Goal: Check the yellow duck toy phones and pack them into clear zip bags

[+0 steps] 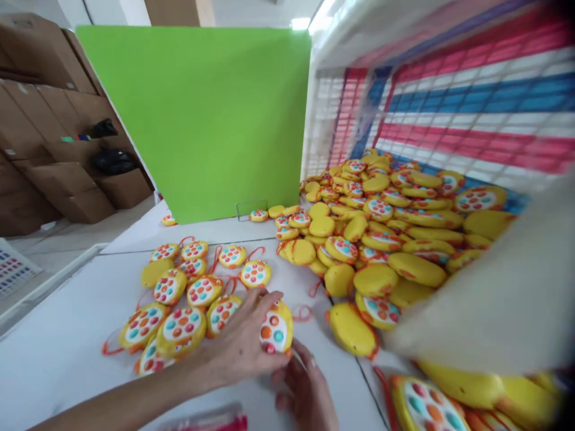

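My left hand point(245, 341) reaches over the white table point(58, 353) and grips a yellow round toy point(277, 328) with coloured dots and an orange cord. My right hand point(305, 389) sits just below it, fingers curled under the same toy. To the left lies a spread of several similar toys point(179, 299), face up. A big heap of the same yellow toys point(381, 233) spills from a striped woven sack point(449, 102) on the right.
A green board point(202, 120) stands upright at the back of the table. Brown cardboard boxes point(54, 143) are stacked at the far left. A pink packet point(211, 422) lies at the near edge. More toys point(449, 401) lie at the bottom right.
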`<state>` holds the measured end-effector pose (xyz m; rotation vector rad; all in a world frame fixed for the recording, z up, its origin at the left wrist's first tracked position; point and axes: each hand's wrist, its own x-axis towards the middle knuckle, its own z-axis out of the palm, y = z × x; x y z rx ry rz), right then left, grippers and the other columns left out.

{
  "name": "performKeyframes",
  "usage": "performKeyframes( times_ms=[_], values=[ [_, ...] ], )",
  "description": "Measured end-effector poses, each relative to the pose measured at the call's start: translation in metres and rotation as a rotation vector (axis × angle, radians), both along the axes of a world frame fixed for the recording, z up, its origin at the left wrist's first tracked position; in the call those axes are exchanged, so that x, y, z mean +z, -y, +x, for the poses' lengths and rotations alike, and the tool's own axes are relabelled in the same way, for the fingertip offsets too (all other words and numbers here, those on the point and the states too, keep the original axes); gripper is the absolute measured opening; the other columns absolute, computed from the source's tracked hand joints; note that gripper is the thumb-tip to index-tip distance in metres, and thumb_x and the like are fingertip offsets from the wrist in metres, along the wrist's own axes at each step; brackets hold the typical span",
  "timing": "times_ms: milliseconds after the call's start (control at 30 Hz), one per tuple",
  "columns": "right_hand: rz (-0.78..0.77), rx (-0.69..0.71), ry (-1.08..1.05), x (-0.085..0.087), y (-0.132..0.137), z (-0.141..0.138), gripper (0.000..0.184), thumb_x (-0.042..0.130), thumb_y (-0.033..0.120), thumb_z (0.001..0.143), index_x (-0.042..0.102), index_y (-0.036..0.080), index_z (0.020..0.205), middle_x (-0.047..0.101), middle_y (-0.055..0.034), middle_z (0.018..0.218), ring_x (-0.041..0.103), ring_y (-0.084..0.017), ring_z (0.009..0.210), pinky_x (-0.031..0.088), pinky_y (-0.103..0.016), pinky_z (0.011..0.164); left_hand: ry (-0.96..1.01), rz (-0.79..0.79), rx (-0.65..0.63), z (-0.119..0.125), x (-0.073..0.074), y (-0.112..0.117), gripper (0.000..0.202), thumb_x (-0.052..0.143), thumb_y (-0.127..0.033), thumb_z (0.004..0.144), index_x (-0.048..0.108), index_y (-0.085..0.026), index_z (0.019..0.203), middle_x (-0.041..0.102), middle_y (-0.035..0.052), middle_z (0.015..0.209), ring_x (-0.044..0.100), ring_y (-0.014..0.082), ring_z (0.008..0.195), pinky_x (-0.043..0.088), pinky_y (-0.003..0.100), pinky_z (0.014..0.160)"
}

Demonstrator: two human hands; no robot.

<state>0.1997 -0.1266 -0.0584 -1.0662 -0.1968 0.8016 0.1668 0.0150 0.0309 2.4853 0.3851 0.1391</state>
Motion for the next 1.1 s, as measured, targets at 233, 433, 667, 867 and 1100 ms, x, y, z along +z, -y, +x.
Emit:
performKeyframes(
  times_ms=[233, 433, 667, 867, 1100],
  values=[
    [0.148, 0.079, 0.061, 0.011, 0.009, -0.012, 0.041, 0.066, 0.042, 0.073, 0.060, 0.015, 0.104, 0.065, -0.0089, 0.100, 0.059, -0.023, 0.091, 0.048, -0.032, 0.078, 0.018, -0.165, 0.077, -0.052, -0.014, 0.038, 0.089, 0.074, -0.025, 0.052, 0.036, -0.023, 0.133, 0.033, 0.0110, 0.139, 0.034, 0.0310, 0.126, 0.035, 0.041, 0.103],
    [0.110, 0.119, 0.112, 0.012, 0.010, -0.021, 0.038, 0.059, 0.047, 0.078, 0.060, 0.017, 0.100, 0.065, -0.0075, 0.094, 0.060, -0.021, 0.081, 0.048, -0.027, 0.063, 0.084, -0.314, 0.226, -0.070, -0.012, 0.043, 0.077, 0.066, -0.025, 0.064, 0.032, -0.017, 0.133, 0.056, 0.0107, 0.119, 0.054, 0.0258, 0.104, 0.044, 0.038, 0.090],
    [0.173, 0.133, 0.263, 0.023, 0.015, -0.017, 0.035, 0.061, 0.044, 0.078, 0.064, 0.016, 0.098, 0.067, -0.0075, 0.091, 0.059, -0.022, 0.085, 0.047, -0.031, 0.074, 0.204, -0.554, 0.196, -0.086, -0.010, 0.048, 0.069, 0.065, -0.034, 0.071, 0.034, -0.021, 0.130, 0.052, 0.0082, 0.126, 0.052, 0.0241, 0.110, 0.046, 0.032, 0.090],
    [0.206, 0.182, 0.303, 0.019, 0.010, -0.020, 0.038, 0.062, 0.045, 0.077, 0.064, 0.015, 0.101, 0.067, -0.0086, 0.093, 0.060, -0.023, 0.086, 0.048, -0.032, 0.074, 0.233, -0.616, 0.322, -0.093, -0.014, 0.036, 0.051, 0.055, -0.044, 0.079, 0.046, -0.020, 0.123, 0.053, 0.0085, 0.126, 0.048, 0.0261, 0.117, 0.047, 0.035, 0.091],
    [0.190, 0.189, 0.287, 0.013, 0.006, -0.025, 0.037, 0.059, 0.045, 0.080, 0.064, 0.015, 0.101, 0.067, -0.0093, 0.097, 0.061, -0.021, 0.084, 0.048, -0.029, 0.070, 0.290, -0.837, 0.372, -0.097, -0.024, 0.040, 0.054, 0.061, -0.043, 0.076, 0.047, -0.019, 0.122, 0.059, 0.0097, 0.118, 0.057, 0.0246, 0.106, 0.049, 0.036, 0.088]
  ],
)
